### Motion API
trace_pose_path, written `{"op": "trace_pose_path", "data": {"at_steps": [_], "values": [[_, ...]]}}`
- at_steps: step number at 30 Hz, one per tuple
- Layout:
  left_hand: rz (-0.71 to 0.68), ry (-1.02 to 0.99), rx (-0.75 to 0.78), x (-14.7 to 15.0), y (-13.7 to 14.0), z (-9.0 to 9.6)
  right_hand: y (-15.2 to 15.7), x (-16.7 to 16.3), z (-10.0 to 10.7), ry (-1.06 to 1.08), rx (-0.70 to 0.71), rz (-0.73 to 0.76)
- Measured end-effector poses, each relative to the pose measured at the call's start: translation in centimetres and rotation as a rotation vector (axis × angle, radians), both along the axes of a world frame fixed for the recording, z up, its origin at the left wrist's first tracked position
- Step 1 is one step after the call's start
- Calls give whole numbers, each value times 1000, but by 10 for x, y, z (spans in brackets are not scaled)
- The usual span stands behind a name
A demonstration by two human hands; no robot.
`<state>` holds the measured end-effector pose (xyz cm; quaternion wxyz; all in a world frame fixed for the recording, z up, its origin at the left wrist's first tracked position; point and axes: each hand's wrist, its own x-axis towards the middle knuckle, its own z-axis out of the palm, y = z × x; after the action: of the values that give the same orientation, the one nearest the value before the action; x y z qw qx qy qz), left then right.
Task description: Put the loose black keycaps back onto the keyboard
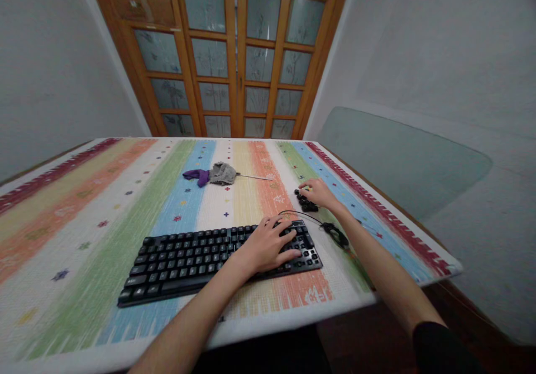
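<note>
A black keyboard [180,259] lies on the striped tablecloth in front of me. Its right end shows bare switches where keycaps are off. My left hand [268,245] rests on that end, fingers spread and pressing down, gripping nothing. To the right, a small pile of loose black keycaps [307,204] sits on the cloth. My right hand [319,192] is over the pile, fingers bent down and close together at its upper edge. What lies between those fingertips is too small to make out.
A coiled black cable [335,234] lies right of the keyboard. Farther back are a grey cloth [223,173] with a thin rod sticking out and a purple cloth [197,176]. The table's right edge [402,217] runs near a wall; wooden glass-paned doors [234,56] stand behind.
</note>
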<state>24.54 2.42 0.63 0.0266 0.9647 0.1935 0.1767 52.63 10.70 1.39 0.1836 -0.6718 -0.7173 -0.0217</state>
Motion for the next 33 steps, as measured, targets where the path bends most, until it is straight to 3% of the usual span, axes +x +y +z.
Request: {"op": "trace_pose_path", "data": {"at_steps": [10,15,19,22,26,29,33], "values": [[44,32,-17,5,0,-1,18,-9,-10,-45,-94,-63],[19,-28,-49,5,3,-3,22,-10,-9,-14,-73,-73],[-16,-109,-81,0,6,0,18,-15,2,38,-13,1],[17,-142,-105,-6,7,2,2,-22,14,90,39,86],[63,-168,-109,-14,11,1,-43,-32,22,157,68,201],[67,-191,-104,-16,13,0,-82,-43,16,308,99,430],[56,-211,-100,-16,12,0,-118,-58,2,364,129,566]]}}
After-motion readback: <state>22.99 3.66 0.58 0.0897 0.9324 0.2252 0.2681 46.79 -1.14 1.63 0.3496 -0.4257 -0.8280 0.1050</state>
